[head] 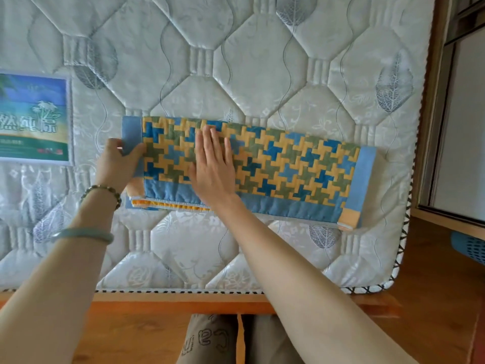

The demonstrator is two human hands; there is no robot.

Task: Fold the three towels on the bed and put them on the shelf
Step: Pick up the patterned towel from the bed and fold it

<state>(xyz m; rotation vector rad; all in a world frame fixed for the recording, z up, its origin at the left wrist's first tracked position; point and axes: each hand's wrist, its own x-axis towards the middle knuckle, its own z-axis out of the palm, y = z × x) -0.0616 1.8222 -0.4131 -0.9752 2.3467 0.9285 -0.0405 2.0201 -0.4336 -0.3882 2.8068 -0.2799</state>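
Note:
One towel lies on the quilted mattress, folded into a long strip with a blue, yellow and green zigzag pattern and blue borders. Its layered edges show at the near left corner. My left hand grips the strip's left end, fingers curled round the blue border. Flat on the pattern left of the middle lies my right hand, its fingers straight and pressing down. No other towel shows, and no shelf can be made out.
A blue and green printed label lies on the mattress at the left. The wooden bed frame runs along the near edge. A wooden cabinet stands at the right, with a blue basket below it.

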